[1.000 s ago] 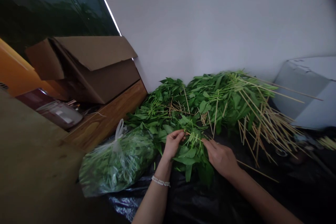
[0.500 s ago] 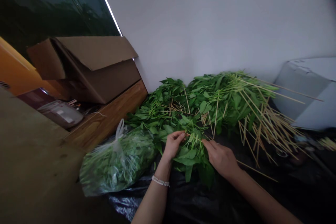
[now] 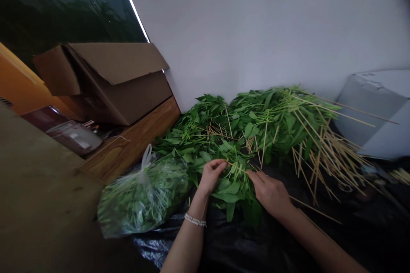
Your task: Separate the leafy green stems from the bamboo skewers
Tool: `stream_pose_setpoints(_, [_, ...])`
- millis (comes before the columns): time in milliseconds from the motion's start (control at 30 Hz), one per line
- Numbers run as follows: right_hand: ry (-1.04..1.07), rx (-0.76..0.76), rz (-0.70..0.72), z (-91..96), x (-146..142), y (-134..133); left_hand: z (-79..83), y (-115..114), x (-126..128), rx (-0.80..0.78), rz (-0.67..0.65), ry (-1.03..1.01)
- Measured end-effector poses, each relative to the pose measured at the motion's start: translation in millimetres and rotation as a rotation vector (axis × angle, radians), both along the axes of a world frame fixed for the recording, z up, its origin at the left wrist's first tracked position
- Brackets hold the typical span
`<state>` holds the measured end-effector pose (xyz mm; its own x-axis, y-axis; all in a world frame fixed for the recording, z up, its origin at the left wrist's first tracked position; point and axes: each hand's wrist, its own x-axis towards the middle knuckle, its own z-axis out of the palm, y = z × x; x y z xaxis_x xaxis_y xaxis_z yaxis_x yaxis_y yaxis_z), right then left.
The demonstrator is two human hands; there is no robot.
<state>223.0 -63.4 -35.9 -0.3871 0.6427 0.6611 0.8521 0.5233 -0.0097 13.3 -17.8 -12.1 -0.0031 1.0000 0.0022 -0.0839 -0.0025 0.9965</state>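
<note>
A bunch of leafy greens (image 3: 235, 187) lies before me, its pale cut stems strung side by side between my hands. My left hand (image 3: 212, 175), with a white beaded bracelet on the wrist, pinches thumb to forefinger at the left end of these stems, where a thin brownish skewer tip shows. On the other side, my right hand (image 3: 270, 194) is closed round a bamboo skewer (image 3: 315, 209), whose long end sticks out behind the hand toward the lower right. The skewer's middle is hidden by the stems and fingers.
Behind lie heaped greens (image 3: 256, 111) with many bamboo skewers (image 3: 329, 153) jutting right. A tied clear bag of greens (image 3: 144, 196) sits on the left. Black plastic sheeting (image 3: 230, 251) covers the surface. A cardboard box (image 3: 128, 94) rests on a wooden board; a white box (image 3: 378, 111) stands right.
Both hands stay nearly still on the skewer and stems. Only a very slight shift of the camera shows.
</note>
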Motion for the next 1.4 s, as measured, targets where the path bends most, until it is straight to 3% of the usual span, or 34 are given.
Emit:
stream_pose_setpoints(600, [-0.001,-0.024,0.018,-2.9,-0.4,0.2,-2.5,0.0,-2.5,-0.029,-0.094,0.051])
stream_pose_setpoints(1400, [0.052,-0.092,0.058,-1.7,-0.1,-0.3,-0.4,-0.5,-2.0,-0.058,-0.077,0.096])
